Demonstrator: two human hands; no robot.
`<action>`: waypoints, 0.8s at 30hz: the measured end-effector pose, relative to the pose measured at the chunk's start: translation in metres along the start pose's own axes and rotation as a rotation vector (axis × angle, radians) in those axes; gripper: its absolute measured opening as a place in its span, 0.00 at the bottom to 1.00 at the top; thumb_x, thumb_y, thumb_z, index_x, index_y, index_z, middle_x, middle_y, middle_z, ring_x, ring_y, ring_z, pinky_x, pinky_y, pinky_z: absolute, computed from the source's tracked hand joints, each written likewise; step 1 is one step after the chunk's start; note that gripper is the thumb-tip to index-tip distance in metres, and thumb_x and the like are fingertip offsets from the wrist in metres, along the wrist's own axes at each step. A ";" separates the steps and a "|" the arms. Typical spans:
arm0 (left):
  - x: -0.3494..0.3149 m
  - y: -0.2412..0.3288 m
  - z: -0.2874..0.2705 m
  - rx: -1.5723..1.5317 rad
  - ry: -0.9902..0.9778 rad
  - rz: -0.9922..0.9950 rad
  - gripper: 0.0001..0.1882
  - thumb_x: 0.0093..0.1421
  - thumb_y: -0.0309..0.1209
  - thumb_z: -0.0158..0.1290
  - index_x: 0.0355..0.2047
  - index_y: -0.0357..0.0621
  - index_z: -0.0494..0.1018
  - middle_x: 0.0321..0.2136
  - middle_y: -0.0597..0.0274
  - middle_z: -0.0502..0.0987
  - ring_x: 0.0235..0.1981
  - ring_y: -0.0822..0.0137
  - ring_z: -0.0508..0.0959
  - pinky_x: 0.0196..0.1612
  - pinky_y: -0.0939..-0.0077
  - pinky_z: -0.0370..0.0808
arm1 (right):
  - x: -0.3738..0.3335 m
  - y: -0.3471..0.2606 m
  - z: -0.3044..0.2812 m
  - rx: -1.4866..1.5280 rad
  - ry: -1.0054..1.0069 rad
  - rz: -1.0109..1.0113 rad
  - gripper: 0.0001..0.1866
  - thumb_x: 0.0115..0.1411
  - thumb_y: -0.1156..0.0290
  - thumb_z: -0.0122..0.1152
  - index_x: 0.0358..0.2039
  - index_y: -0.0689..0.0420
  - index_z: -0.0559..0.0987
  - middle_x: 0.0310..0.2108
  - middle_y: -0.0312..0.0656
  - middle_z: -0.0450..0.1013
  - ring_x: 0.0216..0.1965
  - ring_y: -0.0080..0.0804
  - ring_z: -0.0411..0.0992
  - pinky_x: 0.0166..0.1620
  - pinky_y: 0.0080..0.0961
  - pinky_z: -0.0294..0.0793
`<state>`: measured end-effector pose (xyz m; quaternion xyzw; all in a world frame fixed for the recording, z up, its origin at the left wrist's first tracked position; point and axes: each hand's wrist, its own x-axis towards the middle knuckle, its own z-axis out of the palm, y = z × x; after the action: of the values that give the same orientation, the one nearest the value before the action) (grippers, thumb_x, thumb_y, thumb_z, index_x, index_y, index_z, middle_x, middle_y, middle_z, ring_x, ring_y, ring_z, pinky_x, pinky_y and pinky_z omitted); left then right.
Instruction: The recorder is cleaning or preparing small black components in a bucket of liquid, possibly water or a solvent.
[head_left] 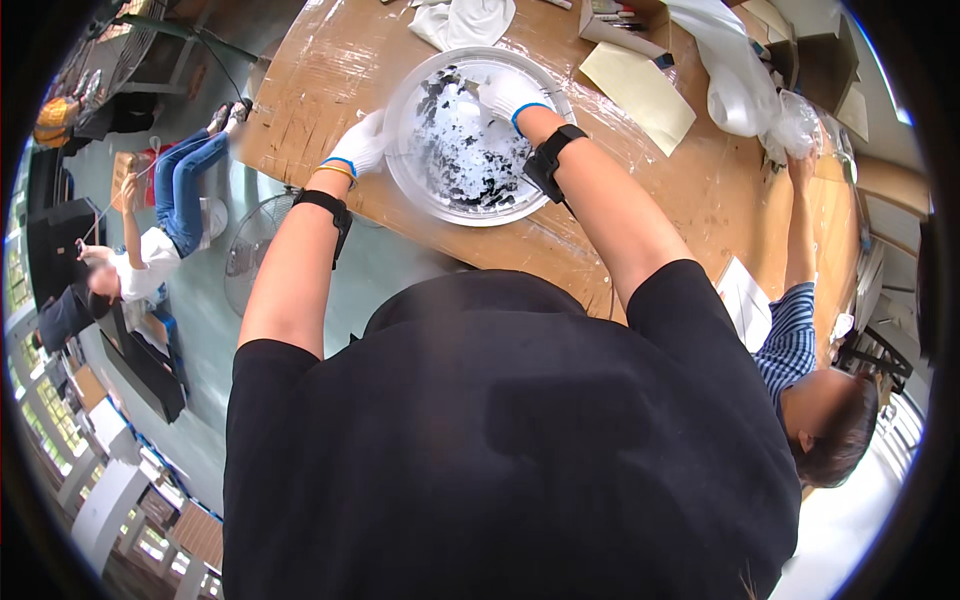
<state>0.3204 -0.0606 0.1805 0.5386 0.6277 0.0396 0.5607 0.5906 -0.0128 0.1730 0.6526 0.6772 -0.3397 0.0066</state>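
A round, pale, translucent basin (402, 178) sits on the wooden table, with a white mass (452, 140) mixed with black flakes or scraps inside. At its left rim is my left hand (358, 145), in a white knit glove with a blue cuff, its fingers closed on the edge. My right hand (510, 97), gloved the same way, is inside the basin at the upper right, over the white contents. Its fingers look drawn together; white glove against white material hides whatever they hold.
The wooden table (320, 90) carries a white cloth (465, 22), a cream sheet (637, 95), an open cardboard box (625, 35) and white sheeting (725, 75). On the right, a person in a striped shirt (790, 330) reaches toward clear plastic. A fan (255, 250) and a seated person (150, 250) are left.
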 end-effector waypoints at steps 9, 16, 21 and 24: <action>0.011 -0.019 0.011 0.107 0.186 0.194 0.25 0.65 0.39 0.45 0.60 0.44 0.62 0.52 0.49 0.72 0.54 0.59 0.72 0.56 0.72 0.66 | 0.010 -0.005 0.001 0.052 -0.017 -0.038 0.21 0.57 0.59 0.46 0.41 0.59 0.79 0.43 0.56 0.74 0.45 0.54 0.72 0.51 0.42 0.69; -0.002 0.002 0.009 0.171 0.175 0.183 0.24 0.65 0.40 0.44 0.59 0.44 0.62 0.52 0.47 0.72 0.53 0.56 0.72 0.56 0.70 0.66 | 0.022 -0.015 0.007 0.003 -0.055 -0.062 0.21 0.58 0.57 0.45 0.41 0.58 0.79 0.45 0.55 0.73 0.46 0.53 0.72 0.51 0.43 0.69; -0.020 0.031 0.006 0.312 0.131 0.185 0.23 0.66 0.39 0.44 0.59 0.44 0.63 0.51 0.47 0.72 0.54 0.55 0.72 0.55 0.69 0.67 | 0.014 -0.046 0.023 -0.202 -0.072 -0.253 0.22 0.59 0.54 0.46 0.39 0.58 0.80 0.40 0.54 0.76 0.42 0.54 0.74 0.48 0.44 0.71; -0.015 0.022 0.007 0.090 0.149 0.176 0.23 0.66 0.39 0.44 0.59 0.43 0.63 0.51 0.48 0.73 0.54 0.56 0.72 0.55 0.69 0.67 | 0.017 -0.052 0.026 -0.185 -0.140 -0.155 0.22 0.59 0.55 0.46 0.38 0.58 0.80 0.40 0.54 0.76 0.43 0.53 0.73 0.49 0.44 0.70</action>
<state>0.3367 -0.0664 0.2021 0.6118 0.6190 0.1005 0.4821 0.5303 -0.0057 0.1687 0.5698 0.7517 -0.3203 0.0877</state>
